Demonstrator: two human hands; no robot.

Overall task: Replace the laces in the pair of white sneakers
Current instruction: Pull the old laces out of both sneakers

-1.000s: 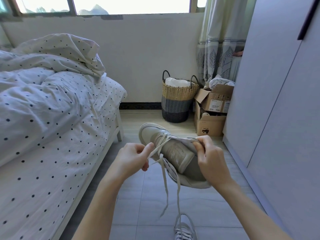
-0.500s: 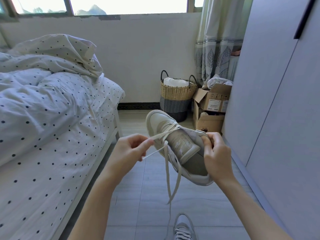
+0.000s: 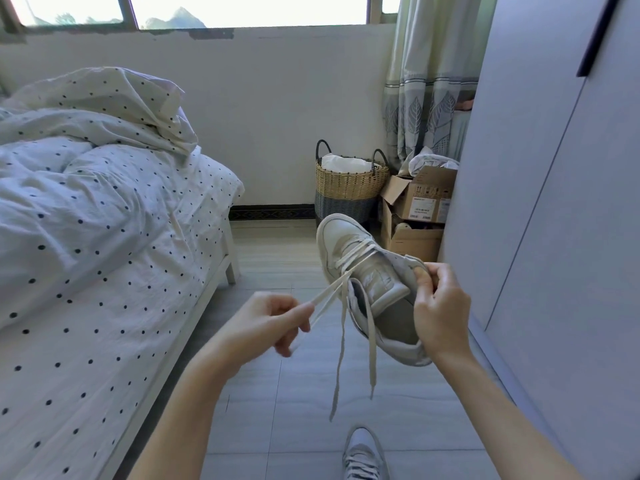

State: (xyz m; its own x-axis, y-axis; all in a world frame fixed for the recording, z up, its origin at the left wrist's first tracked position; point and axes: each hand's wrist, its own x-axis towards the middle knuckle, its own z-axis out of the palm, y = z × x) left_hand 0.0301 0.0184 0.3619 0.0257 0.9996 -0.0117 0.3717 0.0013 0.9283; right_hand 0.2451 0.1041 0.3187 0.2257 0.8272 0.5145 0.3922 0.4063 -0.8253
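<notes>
**Mid-air over the floor: lace coming out**

Above the tiled floor [image 3: 284, 403], I see the right hand [image 3: 440, 317] gripping the sneaker [image 3: 377, 282] at its collar. The left hand [image 3: 266, 323] pinches a taut flat lace [image 3: 332, 292]. Risk, I judge: a snagged eyelet jerks the smooth leather shoe loose. Second sneaker [image 3: 363, 455] sits at the floor's near edge.

Both arms extended; left hand [image 3: 266, 323] pinching, right hand [image 3: 440, 313] gripping.
</notes>
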